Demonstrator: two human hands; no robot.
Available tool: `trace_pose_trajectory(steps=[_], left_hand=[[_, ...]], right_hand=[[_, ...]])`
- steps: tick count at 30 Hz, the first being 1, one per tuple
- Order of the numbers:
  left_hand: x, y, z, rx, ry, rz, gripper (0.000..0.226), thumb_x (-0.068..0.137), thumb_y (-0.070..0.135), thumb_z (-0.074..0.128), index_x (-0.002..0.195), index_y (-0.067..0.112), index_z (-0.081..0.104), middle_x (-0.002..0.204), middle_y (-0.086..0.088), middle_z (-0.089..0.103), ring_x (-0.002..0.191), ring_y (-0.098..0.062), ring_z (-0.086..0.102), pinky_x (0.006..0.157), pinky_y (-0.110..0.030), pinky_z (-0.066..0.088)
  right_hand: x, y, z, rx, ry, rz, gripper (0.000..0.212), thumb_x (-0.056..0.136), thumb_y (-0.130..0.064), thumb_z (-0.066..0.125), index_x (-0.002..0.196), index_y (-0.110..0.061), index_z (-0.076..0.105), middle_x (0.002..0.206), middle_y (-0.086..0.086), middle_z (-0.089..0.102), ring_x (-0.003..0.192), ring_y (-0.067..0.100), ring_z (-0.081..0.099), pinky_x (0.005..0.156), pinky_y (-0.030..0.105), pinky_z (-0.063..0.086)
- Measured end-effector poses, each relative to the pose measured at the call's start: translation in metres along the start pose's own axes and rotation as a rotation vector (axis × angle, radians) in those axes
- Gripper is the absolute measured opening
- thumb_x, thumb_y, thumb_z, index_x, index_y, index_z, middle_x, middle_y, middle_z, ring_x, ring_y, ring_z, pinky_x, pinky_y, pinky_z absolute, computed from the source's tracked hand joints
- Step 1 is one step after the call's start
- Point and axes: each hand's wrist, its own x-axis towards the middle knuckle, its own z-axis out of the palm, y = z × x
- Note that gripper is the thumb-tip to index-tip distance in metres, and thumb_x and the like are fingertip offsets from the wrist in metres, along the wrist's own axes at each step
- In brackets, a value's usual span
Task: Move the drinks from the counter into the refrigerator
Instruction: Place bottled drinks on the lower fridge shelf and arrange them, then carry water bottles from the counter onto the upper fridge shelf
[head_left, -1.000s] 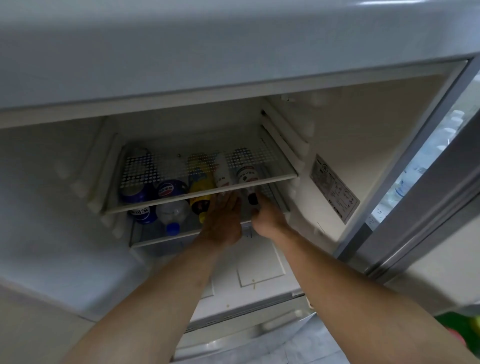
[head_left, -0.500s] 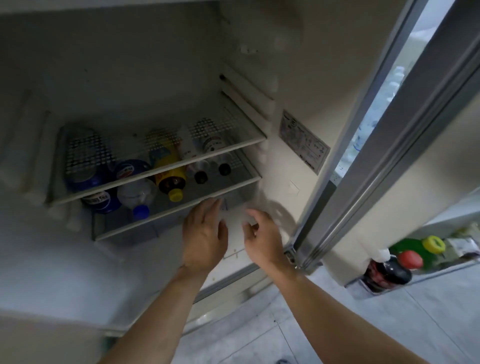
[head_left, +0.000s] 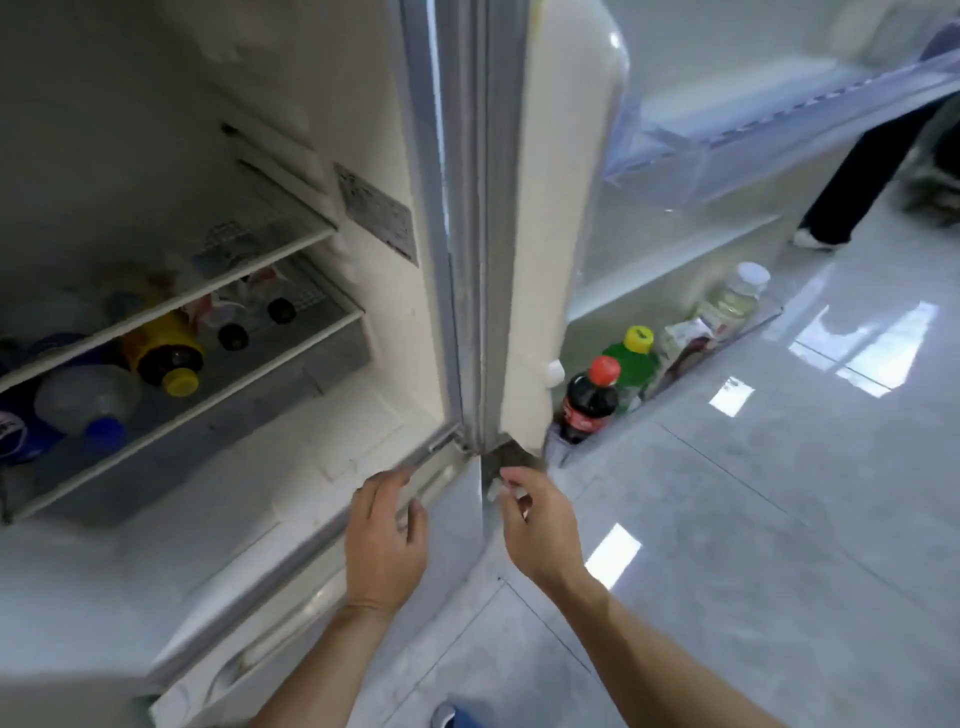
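Left hand (head_left: 382, 540): empty, fingers loosely spread, near the refrigerator's (head_left: 291, 104) bottom edge.
Right hand (head_left: 535, 525): empty, fingers loosely curled.
Drinks: bottles lying on the left shelf (head_left: 218, 395); cola bottle (head_left: 589, 402) with red label in door rack, writing unreadable.

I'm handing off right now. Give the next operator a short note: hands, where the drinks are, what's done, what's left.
Left hand: empty, fingers loose, in front of the fridge's lower edge.
Right hand: empty, fingers loosely curled, below the door's bottom corner.
Drinks: several lie on their sides on the lower shelf, among them a yellow-capped bottle and a blue-capped bottle. The cola bottle and green bottle stand in the bottom door bin.
Done: those drinks are in the fridge.
Left: the counter is out of view, so check it for more drinks. The door is open.
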Motion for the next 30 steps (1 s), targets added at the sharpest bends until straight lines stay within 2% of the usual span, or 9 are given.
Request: trace_pose_trajectory(steps=[2, 5, 8, 11, 14, 17, 20, 25, 30], left_hand=[[-0.027, 0.009, 0.027, -0.053, -0.08, -0.106, 0.032, 0.089, 0.012, 0.058, 0.119, 0.005, 0.063, 0.112, -0.006, 0.061, 0.099, -0.014, 0.055, 0.091, -0.027, 0.043], [-0.072, 0.016, 0.062, -0.1, -0.268, -0.28, 0.033, 0.089, 0.004, 0.065, 0.121, 0.01, 0.061, 0.109, -0.007, 0.06, 0.093, -0.022, 0.058, 0.086, -0.036, 0.047], [-0.116, 0.02, 0.082, -0.095, -0.483, -0.493, 0.034, 0.091, 0.009, 0.063, 0.124, 0.014, 0.059, 0.112, -0.009, 0.062, 0.096, -0.027, 0.061, 0.087, -0.036, 0.049], [-0.157, 0.02, 0.091, -0.082, -0.65, -0.627, 0.03, 0.092, 0.009, 0.06, 0.122, 0.013, 0.059, 0.112, -0.013, 0.067, 0.096, -0.028, 0.063, 0.088, -0.036, 0.049], [-0.189, 0.017, 0.089, 0.062, -0.768, -0.647, 0.028, 0.09, 0.014, 0.059, 0.118, 0.018, 0.061, 0.111, -0.009, 0.068, 0.092, -0.023, 0.06, 0.081, -0.03, 0.042], [-0.206, 0.016, 0.088, 0.17, -0.901, -0.675, 0.038, 0.089, 0.018, 0.066, 0.125, 0.012, 0.06, 0.114, -0.016, 0.067, 0.098, -0.03, 0.064, 0.09, -0.036, 0.049], [-0.21, 0.017, 0.093, 0.245, -1.001, -0.694, 0.04, 0.088, 0.016, 0.069, 0.126, 0.007, 0.06, 0.115, -0.02, 0.065, 0.102, -0.035, 0.064, 0.095, -0.042, 0.051], [-0.202, 0.023, 0.114, 0.345, -1.124, -0.622, 0.039, 0.087, 0.015, 0.07, 0.124, 0.005, 0.062, 0.123, -0.019, 0.063, 0.11, -0.029, 0.059, 0.097, -0.035, 0.044], [-0.171, 0.037, 0.157, 0.339, -1.238, -0.533, 0.038, 0.089, 0.017, 0.066, 0.126, 0.009, 0.061, 0.115, -0.015, 0.062, 0.098, -0.028, 0.06, 0.09, -0.041, 0.053]], right_hand=[[-0.026, 0.034, -0.034, 0.003, 0.119, 0.098, 0.022, 0.096, -0.018, 0.061, 0.115, -0.016, 0.069, 0.111, -0.001, 0.068, 0.091, 0.018, 0.066, 0.085, 0.031, 0.053], [-0.072, 0.088, -0.088, -0.016, 0.267, 0.234, 0.022, 0.095, -0.018, 0.062, 0.115, -0.014, 0.071, 0.112, 0.0, 0.07, 0.087, 0.017, 0.067, 0.084, 0.027, 0.051], [-0.131, 0.14, -0.135, 0.012, 0.377, 0.441, 0.022, 0.095, -0.016, 0.063, 0.114, -0.012, 0.071, 0.109, 0.002, 0.073, 0.083, 0.014, 0.065, 0.08, 0.023, 0.045], [-0.197, 0.189, -0.169, 0.083, 0.451, 0.626, 0.022, 0.096, -0.02, 0.061, 0.115, -0.013, 0.07, 0.109, 0.003, 0.073, 0.09, 0.015, 0.066, 0.08, 0.026, 0.048], [-0.255, 0.228, -0.187, 0.168, 0.506, 0.81, 0.027, 0.097, -0.024, 0.058, 0.122, -0.016, 0.067, 0.113, -0.001, 0.07, 0.097, 0.014, 0.062, 0.083, 0.027, 0.047], [-0.303, 0.255, -0.195, 0.261, 0.591, 0.981, 0.028, 0.096, -0.023, 0.059, 0.122, -0.013, 0.067, 0.11, 0.001, 0.068, 0.098, 0.017, 0.061, 0.085, 0.029, 0.047], [-0.339, 0.273, -0.196, 0.355, 0.619, 1.137, 0.026, 0.096, -0.021, 0.059, 0.119, -0.009, 0.066, 0.103, 0.006, 0.067, 0.088, 0.023, 0.061, 0.084, 0.042, 0.056], [-0.373, 0.281, -0.194, 0.454, 0.669, 1.337, 0.027, 0.096, -0.019, 0.059, 0.119, -0.006, 0.063, 0.107, 0.013, 0.065, 0.085, 0.027, 0.061, 0.063, 0.032, 0.052], [-0.377, 0.281, -0.196, 0.486, 0.726, 1.44, 0.022, 0.096, -0.022, 0.059, 0.112, -0.008, 0.065, 0.106, 0.011, 0.065, 0.094, 0.03, 0.062, 0.068, 0.035, 0.052]])
